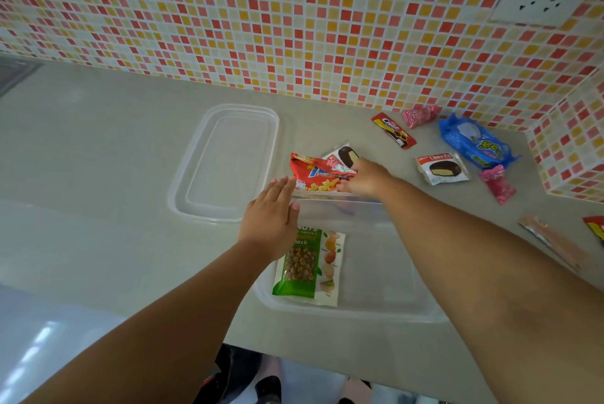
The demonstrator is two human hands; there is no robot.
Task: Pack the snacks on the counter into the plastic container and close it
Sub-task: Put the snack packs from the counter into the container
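smooth grey counter; right hand grips crinkly red packet over clear container.

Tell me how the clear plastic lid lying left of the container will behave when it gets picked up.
The clear rectangular plastic lid looks thin, so it probably weighs little and may flex if lifted by one edge. It lies flat on the grey counter, so fingers would likely have to catch its rim.

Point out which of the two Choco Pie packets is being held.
The Choco Pie just past the plastic container's far rim, gripped by the right hand together with a red snack bag. The other Choco Pie lies untouched on the counter.
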